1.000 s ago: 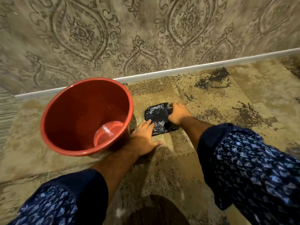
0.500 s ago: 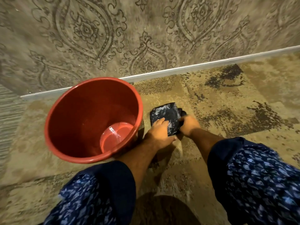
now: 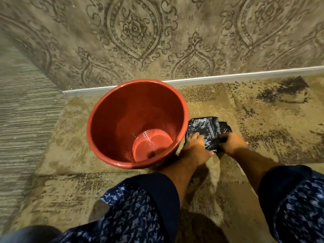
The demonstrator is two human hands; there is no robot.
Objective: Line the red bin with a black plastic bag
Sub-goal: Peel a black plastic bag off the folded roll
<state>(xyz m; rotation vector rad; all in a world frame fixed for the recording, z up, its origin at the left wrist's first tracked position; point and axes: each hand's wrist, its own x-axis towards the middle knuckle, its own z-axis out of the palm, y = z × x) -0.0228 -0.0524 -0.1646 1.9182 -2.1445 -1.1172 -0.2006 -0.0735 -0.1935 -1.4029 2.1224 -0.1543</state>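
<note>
The red bin stands upright and unlined on the patterned carpet, near the white baseboard. Just right of the bin, a folded black plastic bag lies against the carpet, with the left hand and right hand both pinching its near edges, fingers closed on the plastic.

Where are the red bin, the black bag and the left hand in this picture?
red bin [image 3: 105, 109]: head view, on the inner wall at its left side.
black bag [image 3: 206, 128]: head view, on the crumpled plastic above the fingers.
left hand [image 3: 195, 149]: head view, on the back of the hand.
</note>
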